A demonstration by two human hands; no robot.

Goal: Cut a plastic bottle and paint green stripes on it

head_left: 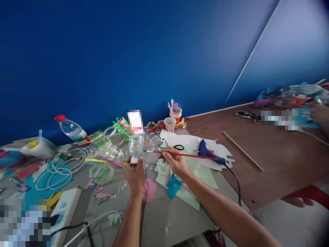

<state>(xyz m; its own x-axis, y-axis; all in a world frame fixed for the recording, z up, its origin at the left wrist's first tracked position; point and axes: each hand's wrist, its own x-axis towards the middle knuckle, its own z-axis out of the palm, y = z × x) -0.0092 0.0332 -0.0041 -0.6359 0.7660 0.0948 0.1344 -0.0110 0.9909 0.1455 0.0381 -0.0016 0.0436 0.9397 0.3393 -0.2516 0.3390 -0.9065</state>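
My left hand [134, 173] grips a clear plastic bottle piece [136, 144] by its white-capped end, which points down. A green band runs round its upper part. Between the fingers of my right hand [171, 160] is a paintbrush [191, 155] with a thin red handle. Its tip points left, a short way from the bottle piece. Two small red paint cups [151, 126], one with green inside, stand behind my hands. Beyond the right hand, a blue glue gun [207, 152] lies on torn white paper [222, 151].
Clear bottle parts [110, 151], a red-capped bottle [73, 128] and a coiled white cable [77, 161] crowd the left. Paper cups [170, 124] stand by the blue wall. A wooden stick [243, 151] lies on the brown board. Another person's hand [321, 115] is at the right edge.
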